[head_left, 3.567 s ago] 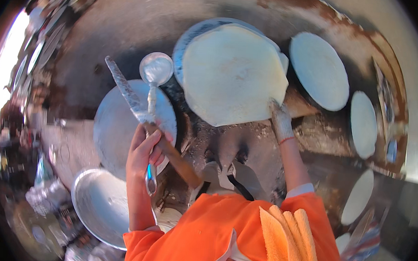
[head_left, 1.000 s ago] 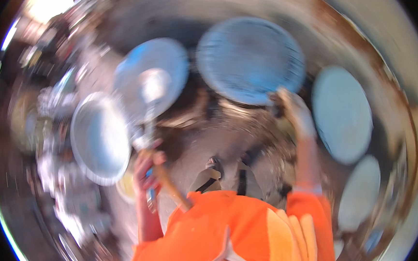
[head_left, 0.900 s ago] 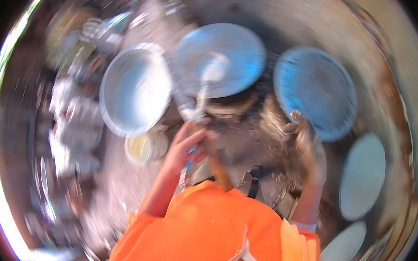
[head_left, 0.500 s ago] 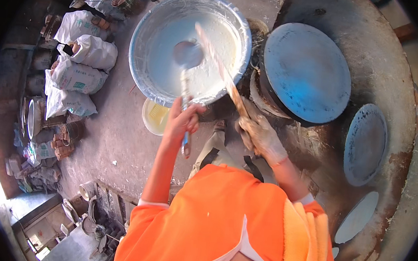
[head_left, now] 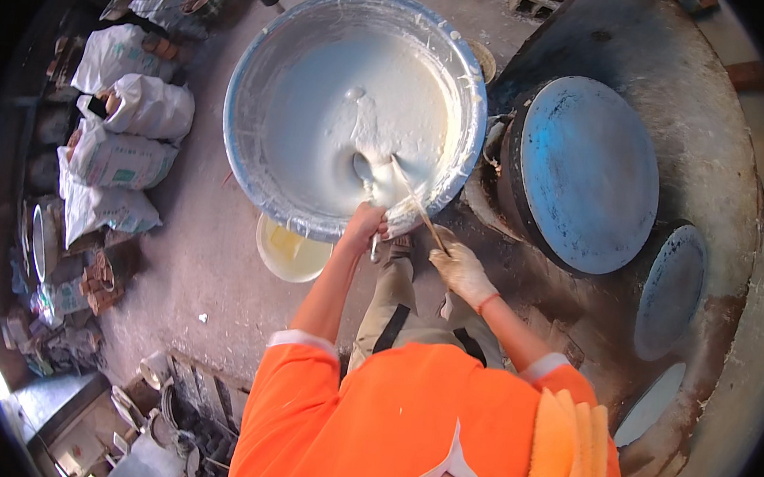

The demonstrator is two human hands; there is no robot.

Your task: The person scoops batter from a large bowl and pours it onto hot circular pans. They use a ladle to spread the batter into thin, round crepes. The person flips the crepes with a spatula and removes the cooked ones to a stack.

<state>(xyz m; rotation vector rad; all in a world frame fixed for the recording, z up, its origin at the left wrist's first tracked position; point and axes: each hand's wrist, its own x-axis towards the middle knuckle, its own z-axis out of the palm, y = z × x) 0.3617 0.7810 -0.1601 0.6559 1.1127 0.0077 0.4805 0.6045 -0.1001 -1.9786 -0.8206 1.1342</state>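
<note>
A large metal basin [head_left: 311,118] of thick white batter fills the upper middle of the view. At its near rim my left hand [head_left: 364,224] is closed on the handle of a metal ladle [head_left: 360,167], whose bowl is partly sunk in the batter. My right hand [head_left: 459,270], in a stained light glove, grips a long wooden spatula [head_left: 421,208] that slants over the rim, with its batter-coated tip in the mix. Below the basin, partly hidden by it, sits a shallow pale bowl [head_left: 292,261] with something yellow inside.
Round griddles [head_left: 592,173] [head_left: 670,294] stand along a curved worn ledge [head_left: 708,137] at the right, a paler disc [head_left: 649,403] below them. White sacks [head_left: 131,159] line the left wall. A cluttered metal stand [head_left: 151,435] is at lower left. My legs [head_left: 393,301] stand on the grey floor.
My view has swung from the griddles to the basin. The flatbread that was in my right hand is no longer seen; that hand now holds the spatula. The ladle has sunk deeper into the batter.
</note>
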